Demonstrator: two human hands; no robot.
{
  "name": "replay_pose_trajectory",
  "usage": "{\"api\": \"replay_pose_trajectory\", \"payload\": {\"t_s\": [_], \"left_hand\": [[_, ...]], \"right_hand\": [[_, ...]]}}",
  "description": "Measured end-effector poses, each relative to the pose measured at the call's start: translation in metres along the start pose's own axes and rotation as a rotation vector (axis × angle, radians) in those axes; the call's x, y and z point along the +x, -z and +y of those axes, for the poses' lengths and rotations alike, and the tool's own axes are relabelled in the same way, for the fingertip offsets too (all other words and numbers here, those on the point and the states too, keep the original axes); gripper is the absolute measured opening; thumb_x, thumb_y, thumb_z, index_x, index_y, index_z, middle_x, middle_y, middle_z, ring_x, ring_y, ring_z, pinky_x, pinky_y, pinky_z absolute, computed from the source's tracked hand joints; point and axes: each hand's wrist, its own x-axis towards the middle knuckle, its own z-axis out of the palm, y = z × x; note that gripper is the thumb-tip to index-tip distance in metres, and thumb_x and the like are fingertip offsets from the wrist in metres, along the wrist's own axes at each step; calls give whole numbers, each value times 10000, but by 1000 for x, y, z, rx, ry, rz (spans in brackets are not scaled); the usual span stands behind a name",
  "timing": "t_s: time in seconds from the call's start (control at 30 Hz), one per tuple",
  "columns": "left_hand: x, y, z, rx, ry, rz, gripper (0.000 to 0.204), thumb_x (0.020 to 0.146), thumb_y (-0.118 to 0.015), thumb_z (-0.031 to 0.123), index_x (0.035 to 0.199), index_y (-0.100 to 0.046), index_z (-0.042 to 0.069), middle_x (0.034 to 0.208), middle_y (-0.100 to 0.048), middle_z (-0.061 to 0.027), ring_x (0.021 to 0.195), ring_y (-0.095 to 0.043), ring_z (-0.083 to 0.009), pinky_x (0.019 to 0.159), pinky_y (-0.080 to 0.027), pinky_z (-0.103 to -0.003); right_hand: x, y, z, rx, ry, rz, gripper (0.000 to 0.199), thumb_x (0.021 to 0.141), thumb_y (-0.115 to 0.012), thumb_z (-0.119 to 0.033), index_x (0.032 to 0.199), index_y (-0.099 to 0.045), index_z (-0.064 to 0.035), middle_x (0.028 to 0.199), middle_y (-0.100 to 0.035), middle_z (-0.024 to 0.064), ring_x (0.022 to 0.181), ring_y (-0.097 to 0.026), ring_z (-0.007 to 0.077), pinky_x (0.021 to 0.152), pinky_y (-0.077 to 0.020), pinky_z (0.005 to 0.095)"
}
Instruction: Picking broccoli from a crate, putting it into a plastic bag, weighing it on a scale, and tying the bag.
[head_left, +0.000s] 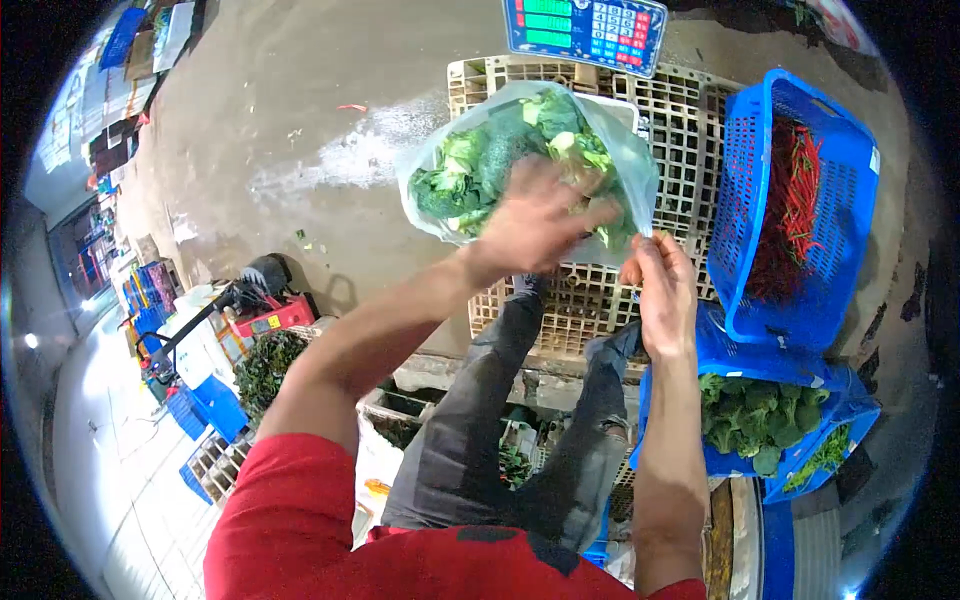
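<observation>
Diagonally, the left forearm reaches up from the lower left, its bare left hand [550, 210] palm-down with fingers spread and motion-blurred over the green broccoli heads [510, 145] in a translucent whitish plastic bag [635, 165]; whether those fingertips touch the heads cannot be told. Almost straight, the right forearm rises to the bare right hand [663, 285], thumb and fingers pinching the bag's near right edge above a beige plastic lattice pallet [690, 150].
</observation>
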Motion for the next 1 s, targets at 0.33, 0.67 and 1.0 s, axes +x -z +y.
{"api": "replay_pose_trajectory", "payload": {"t_s": [0.33,0.67,1.0], "left_hand": [[-111,88,-60,-1474,1267,695,212,977,-505,110,776,-551,65,671,-482,-10,630,-408,-135,635,-357,-291],[-123,150,-1,-1336,1412,773,212,962,-597,128,754,-572,93,612,-424,43,540,-361,-110,623,-371,-290],[-128,178,-2,-1348,1413,828,255,972,-526,150,722,-544,103,635,-457,11,582,-445,-143,591,-414,-337]], "right_hand": [[0,-3,-24,-18,-21,-41,155,978,-601,-176,969,-607,-21,711,-490,-28,649,-460,87,622,-372,269],[-62,7,-49,64,-27,68,165,975,-564,-132,820,-522,-96,635,-385,-51,587,-378,80,602,-338,263],[-102,18,-59,0,-38,225,237,968,-587,-248,783,-522,-117,645,-443,-47,575,-405,62,561,-347,237]]}}
